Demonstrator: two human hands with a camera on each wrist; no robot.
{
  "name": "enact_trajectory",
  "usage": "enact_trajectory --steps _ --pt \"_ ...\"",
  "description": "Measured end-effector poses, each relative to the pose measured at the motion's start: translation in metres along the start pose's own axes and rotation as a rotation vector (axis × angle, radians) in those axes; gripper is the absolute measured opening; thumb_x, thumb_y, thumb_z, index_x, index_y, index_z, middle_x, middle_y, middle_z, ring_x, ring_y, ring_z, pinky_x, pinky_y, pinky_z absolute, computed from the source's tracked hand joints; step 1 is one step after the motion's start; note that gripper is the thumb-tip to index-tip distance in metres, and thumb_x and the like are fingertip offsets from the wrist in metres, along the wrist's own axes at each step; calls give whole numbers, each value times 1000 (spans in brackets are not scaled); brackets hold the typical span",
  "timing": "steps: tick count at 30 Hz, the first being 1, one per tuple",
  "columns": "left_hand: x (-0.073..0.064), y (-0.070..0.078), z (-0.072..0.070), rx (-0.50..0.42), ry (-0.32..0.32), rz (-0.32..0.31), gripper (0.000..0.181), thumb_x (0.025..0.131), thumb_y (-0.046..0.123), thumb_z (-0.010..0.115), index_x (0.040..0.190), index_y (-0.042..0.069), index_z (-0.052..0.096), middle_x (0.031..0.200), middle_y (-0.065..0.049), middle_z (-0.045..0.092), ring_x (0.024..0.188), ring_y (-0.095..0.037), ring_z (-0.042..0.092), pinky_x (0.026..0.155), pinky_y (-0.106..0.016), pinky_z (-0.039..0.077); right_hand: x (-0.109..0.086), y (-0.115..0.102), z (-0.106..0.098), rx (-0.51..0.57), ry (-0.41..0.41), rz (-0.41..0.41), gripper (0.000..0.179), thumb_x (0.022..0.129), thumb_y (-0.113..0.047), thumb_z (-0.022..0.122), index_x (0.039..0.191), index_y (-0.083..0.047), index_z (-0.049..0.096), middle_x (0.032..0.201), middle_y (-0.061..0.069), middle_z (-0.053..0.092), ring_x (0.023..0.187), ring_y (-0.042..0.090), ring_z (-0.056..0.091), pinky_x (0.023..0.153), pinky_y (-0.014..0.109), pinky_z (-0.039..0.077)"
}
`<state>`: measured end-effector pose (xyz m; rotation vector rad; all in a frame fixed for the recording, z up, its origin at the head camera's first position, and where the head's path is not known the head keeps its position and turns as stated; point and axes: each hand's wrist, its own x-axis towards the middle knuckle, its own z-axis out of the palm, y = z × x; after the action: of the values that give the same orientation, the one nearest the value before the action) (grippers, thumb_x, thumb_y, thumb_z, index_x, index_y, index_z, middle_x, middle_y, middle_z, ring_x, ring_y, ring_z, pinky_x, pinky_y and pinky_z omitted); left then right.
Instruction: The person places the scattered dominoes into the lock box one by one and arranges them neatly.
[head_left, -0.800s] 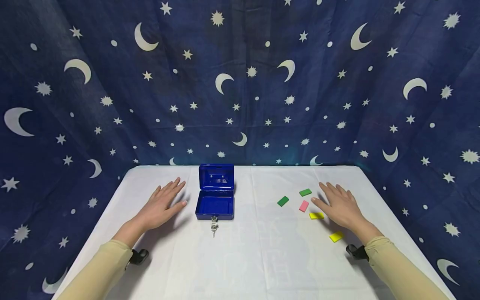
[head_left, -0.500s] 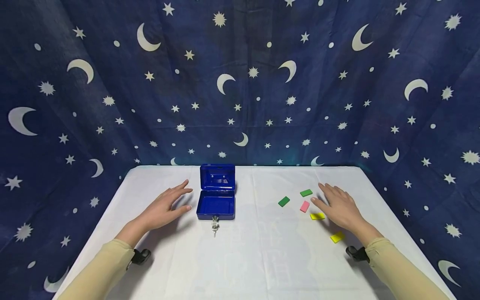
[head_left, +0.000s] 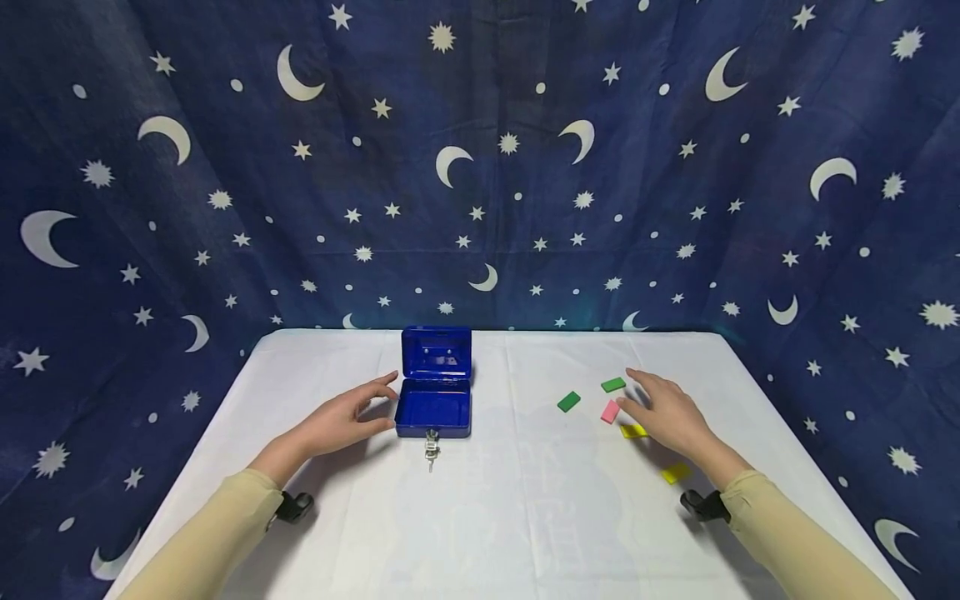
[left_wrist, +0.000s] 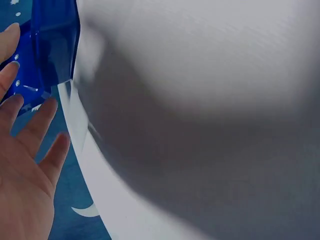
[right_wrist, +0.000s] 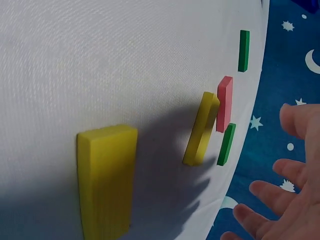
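A blue metal cash box (head_left: 433,408) stands on the white table with its lid (head_left: 437,352) raised and its inside bare. From its front lock hang small keys (head_left: 431,450). At the box's left side is my left hand (head_left: 341,422), thumb and fingers spread apart, fingertips right at the box edge. My right hand (head_left: 670,414) hovers over the right of the table with relaxed fingers and nothing in them. Under and beside it lie a pink block (head_left: 610,412), a yellow block (head_left: 632,431), a second yellow block (right_wrist: 107,180), a light green block (head_left: 612,384) and a dark green block (head_left: 568,402).
A white cloth covers the table (head_left: 510,517). Behind and on both sides hangs a dark blue curtain (head_left: 525,167) with moons and stars. Each wrist carries a black camera, one of them at the left cuff (head_left: 294,507).
My left hand has moved right to the box's left side, its thumb and fingers parting. My right hand has shifted slightly left over the blocks. The box and blocks stay put.
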<state>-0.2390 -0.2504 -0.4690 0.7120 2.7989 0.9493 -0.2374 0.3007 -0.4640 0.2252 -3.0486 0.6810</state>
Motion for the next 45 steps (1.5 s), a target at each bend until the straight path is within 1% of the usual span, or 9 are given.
enact_trajectory --steps 4,7,12,16,25,31,35,40,45 --pt "5 0 4 -48 -38 -27 37 93 39 75 123 23 61 163 9 31 137 -19 49 110 -52 40 0 -2 0 17 -17 23 74 100 -52 57 154 -3 39 154 29 38 140 53 31 110 71 24" --pt "9 -1 6 -83 -62 -27 34 93 36 76 119 21 61 164 5 31 130 -17 55 108 -47 44 1 -2 1 26 -31 42 71 101 -46 60 153 -3 39 154 30 39 140 53 32 110 70 25" --pt "14 -4 8 -148 -86 -34 32 93 32 77 116 18 60 165 -2 30 130 -23 56 107 -43 46 5 1 1 65 -54 84 70 100 -41 61 153 -1 38 154 31 37 141 53 31 111 69 25" --pt "16 -8 10 -185 -94 -32 34 92 32 77 117 15 60 165 -5 29 130 -26 56 107 -45 45 10 3 2 103 -78 140 73 100 -41 62 153 1 36 155 31 34 142 52 30 112 67 26" --pt "15 -11 9 -176 -105 -55 34 91 34 78 114 17 60 165 -1 29 130 -22 56 108 -47 44 22 0 7 146 -115 258 77 96 -42 67 150 6 38 148 33 44 137 51 39 109 64 35" --pt "14 -12 10 -191 -103 -48 35 92 31 77 116 14 59 165 0 30 130 -21 56 107 -46 45 32 -4 11 88 -98 266 76 93 -44 69 145 5 45 137 30 54 123 48 48 101 61 42" --pt "15 -12 10 -209 -95 -52 35 92 30 78 116 14 59 164 1 32 129 -20 56 106 -46 45 39 -6 14 55 -74 306 74 91 -47 72 140 4 51 130 27 57 114 45 50 93 61 41" --pt "17 -13 10 -225 -101 -42 36 92 29 78 118 13 58 164 -1 32 129 -21 55 106 -47 45 44 -7 18 29 -48 365 74 88 -50 73 136 3 55 127 26 56 114 45 49 94 63 38" --pt "18 -14 12 -238 -101 -32 36 92 29 78 118 13 58 164 -3 31 130 -24 55 107 -49 44 46 -5 19 2 -31 364 72 87 -51 73 130 3 58 123 27 56 112 47 48 93 63 38"
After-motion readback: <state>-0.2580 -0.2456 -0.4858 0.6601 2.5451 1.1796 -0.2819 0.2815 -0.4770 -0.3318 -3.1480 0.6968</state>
